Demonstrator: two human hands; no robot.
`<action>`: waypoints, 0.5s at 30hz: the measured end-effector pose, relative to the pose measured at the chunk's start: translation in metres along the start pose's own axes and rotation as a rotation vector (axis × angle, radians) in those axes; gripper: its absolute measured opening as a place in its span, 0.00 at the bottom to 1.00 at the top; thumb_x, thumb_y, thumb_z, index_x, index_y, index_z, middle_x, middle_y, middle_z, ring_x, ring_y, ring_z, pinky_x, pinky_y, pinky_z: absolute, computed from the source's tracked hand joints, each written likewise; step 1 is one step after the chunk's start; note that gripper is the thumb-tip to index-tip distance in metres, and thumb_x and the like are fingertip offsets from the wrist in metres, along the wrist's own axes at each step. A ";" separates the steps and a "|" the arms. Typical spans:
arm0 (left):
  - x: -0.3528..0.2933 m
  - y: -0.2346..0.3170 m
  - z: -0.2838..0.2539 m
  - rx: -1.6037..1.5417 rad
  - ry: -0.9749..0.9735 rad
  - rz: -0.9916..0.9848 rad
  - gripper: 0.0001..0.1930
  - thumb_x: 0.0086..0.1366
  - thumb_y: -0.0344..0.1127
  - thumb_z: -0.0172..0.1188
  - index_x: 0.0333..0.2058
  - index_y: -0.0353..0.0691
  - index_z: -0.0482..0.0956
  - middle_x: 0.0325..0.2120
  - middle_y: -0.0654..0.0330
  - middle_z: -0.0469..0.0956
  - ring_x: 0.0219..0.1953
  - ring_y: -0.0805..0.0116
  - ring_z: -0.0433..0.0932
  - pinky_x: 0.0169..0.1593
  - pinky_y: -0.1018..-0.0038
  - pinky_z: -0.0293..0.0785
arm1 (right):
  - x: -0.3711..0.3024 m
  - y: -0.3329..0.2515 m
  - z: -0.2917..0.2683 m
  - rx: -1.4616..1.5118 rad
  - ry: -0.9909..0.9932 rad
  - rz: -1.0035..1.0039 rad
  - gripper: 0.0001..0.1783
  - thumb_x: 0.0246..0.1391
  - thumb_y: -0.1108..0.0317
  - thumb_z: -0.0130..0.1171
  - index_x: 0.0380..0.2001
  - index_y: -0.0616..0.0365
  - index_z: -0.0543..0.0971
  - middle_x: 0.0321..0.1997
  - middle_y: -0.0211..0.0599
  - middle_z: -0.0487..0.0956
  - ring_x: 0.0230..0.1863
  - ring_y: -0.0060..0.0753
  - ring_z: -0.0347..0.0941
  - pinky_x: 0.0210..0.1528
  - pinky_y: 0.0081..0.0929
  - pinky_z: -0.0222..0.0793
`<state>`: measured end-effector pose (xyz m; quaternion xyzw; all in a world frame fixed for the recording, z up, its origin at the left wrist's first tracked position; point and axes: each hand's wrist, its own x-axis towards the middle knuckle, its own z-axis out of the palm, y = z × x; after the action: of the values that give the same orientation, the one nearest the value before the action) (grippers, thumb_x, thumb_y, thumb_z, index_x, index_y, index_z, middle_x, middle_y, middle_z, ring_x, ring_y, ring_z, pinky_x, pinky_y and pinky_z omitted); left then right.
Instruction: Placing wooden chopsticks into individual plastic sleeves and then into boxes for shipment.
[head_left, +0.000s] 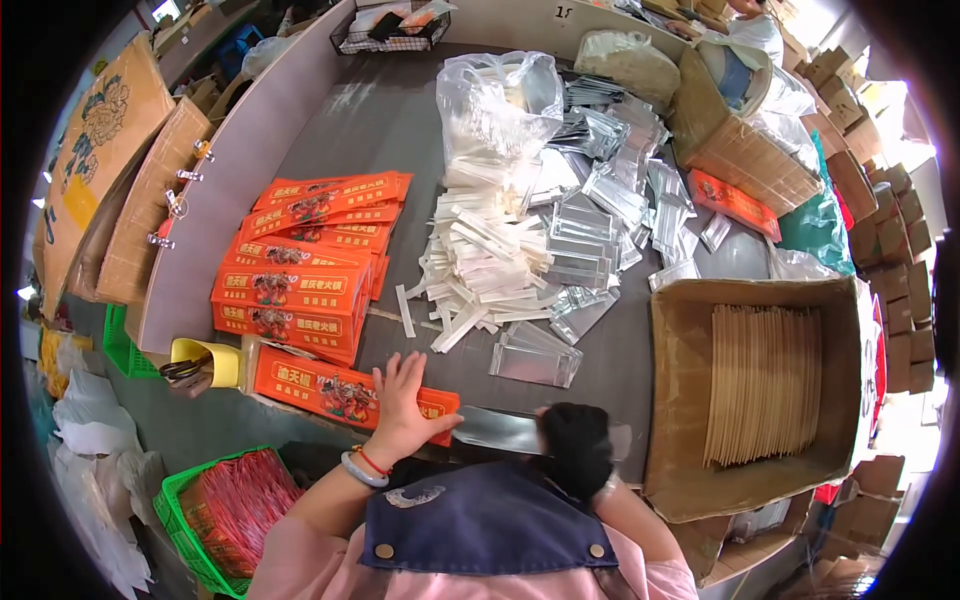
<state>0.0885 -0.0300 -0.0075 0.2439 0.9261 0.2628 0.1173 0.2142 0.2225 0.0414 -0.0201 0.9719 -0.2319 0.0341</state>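
Observation:
My left hand [398, 408] rests with fingers spread on the top orange-red printed sleeve [300, 385] of a stack at the near table edge. A bracelet and a red cord circle that wrist. My right hand [578, 448], in a black glove, is closed around the right part of a flat silver packet [495, 432]. The packet's left end meets the open right end of the sleeve, beside my left thumb; whether it is inside cannot be seen. More orange-red sleeves [290, 285] lie fanned in a pile beyond my left hand.
White paper-wrapped strips [485, 250] and silver packets [585, 240] heap mid-table. A cardboard box [675, 400] holding many wooden chopsticks [765, 385] stands right. Left are a yellow cup [225, 364] with scissors [187, 368] and, lower, a green crate [180, 515] of red packets.

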 end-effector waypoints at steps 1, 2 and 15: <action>0.000 0.001 0.001 0.024 -0.018 -0.001 0.53 0.44 0.57 0.75 0.62 0.33 0.60 0.62 0.47 0.61 0.67 0.40 0.52 0.68 0.41 0.38 | 0.013 -0.009 0.010 0.020 -0.100 0.019 0.36 0.36 0.48 0.70 0.49 0.52 0.74 0.43 0.40 0.76 0.46 0.45 0.70 0.47 0.45 0.59; 0.002 0.003 0.002 0.020 -0.027 0.015 0.53 0.44 0.57 0.75 0.62 0.33 0.60 0.62 0.47 0.61 0.67 0.40 0.52 0.68 0.41 0.38 | 0.021 -0.011 0.032 0.095 0.007 -0.075 0.36 0.38 0.45 0.69 0.49 0.52 0.74 0.44 0.42 0.75 0.46 0.46 0.70 0.47 0.47 0.59; 0.144 0.054 0.054 0.148 0.215 0.430 0.08 0.52 0.34 0.65 0.33 0.44 0.81 0.31 0.59 0.74 0.41 0.56 0.71 0.44 0.60 0.66 | -0.082 0.243 -0.034 -0.567 0.713 0.932 0.40 0.51 0.46 0.62 0.57 0.65 0.68 0.61 0.57 0.69 0.60 0.60 0.64 0.62 0.54 0.58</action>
<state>0.0050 0.1070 -0.0357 0.4138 0.8769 0.2374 -0.0586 0.2878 0.4590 -0.0334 0.4735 0.8540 0.0804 -0.2003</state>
